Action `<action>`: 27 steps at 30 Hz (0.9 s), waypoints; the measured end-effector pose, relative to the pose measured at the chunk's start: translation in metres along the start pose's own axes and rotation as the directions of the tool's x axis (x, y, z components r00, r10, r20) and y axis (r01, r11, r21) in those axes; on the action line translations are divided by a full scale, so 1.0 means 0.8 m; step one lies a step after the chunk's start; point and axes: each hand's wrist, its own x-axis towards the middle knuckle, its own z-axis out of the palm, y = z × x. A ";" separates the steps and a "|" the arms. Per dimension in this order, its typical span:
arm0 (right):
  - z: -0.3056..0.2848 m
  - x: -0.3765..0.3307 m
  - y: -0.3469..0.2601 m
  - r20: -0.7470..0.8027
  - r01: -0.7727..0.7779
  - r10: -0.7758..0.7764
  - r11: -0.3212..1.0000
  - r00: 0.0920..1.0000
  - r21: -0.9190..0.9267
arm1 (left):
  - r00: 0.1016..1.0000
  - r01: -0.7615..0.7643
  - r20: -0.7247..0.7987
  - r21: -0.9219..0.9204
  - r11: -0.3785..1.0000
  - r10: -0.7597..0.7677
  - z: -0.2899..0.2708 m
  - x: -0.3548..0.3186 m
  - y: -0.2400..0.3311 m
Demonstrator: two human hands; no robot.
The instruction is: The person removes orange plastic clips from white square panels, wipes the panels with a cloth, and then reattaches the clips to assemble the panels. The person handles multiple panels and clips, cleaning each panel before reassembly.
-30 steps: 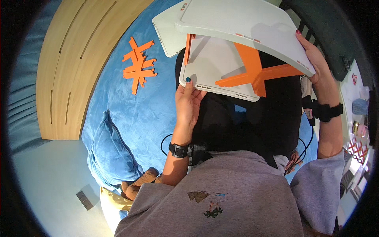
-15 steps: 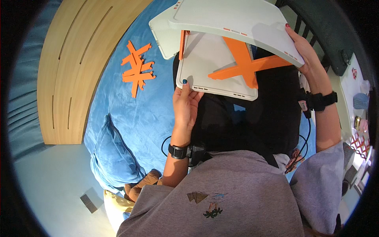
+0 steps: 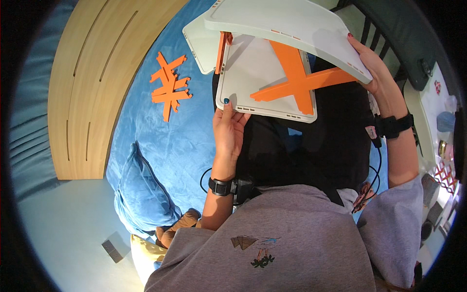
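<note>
White shelf panels [image 3: 292,29] look like matt moulded plastic, smooth, slightly chalky sheen. Orange cross brace [image 3: 296,80] and the loose orange pieces [image 3: 168,85] are the same kind of plastic, matt, sharp-edged. Bedsheet [image 3: 160,141] and pillow [image 3: 141,194] are blue cloth, soft, creased, faint satin sheen. Headboard [image 3: 92,82] is pale wood or veneer, smooth, low gloss, grooved. Sweatshirt [image 3: 287,243] is grey knit cotton, matt. Wrist straps [image 3: 221,186] are black, matt, rubbery.

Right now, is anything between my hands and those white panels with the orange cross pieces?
Nothing visible is. The left hand already grips the near edge of the lower white panel, and the right hand holds the edge of the upper white panel. The orange cross brace sits between the panels.
</note>
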 end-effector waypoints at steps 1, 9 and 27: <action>-0.001 -0.001 0.000 -0.009 -0.001 0.001 1.000 1.000 -0.006 | 1.000 0.003 -0.006 0.007 1.000 -0.003 0.000 0.000 0.000; -0.007 0.013 0.003 0.011 -0.005 0.004 0.998 1.000 0.066 | 1.000 0.001 0.028 0.012 1.000 -0.001 -0.002 0.000 -0.001; -0.004 -0.007 0.018 -0.079 -0.037 0.045 0.995 0.996 0.095 | 0.986 0.108 0.131 -0.046 0.993 -0.102 0.013 -0.007 -0.007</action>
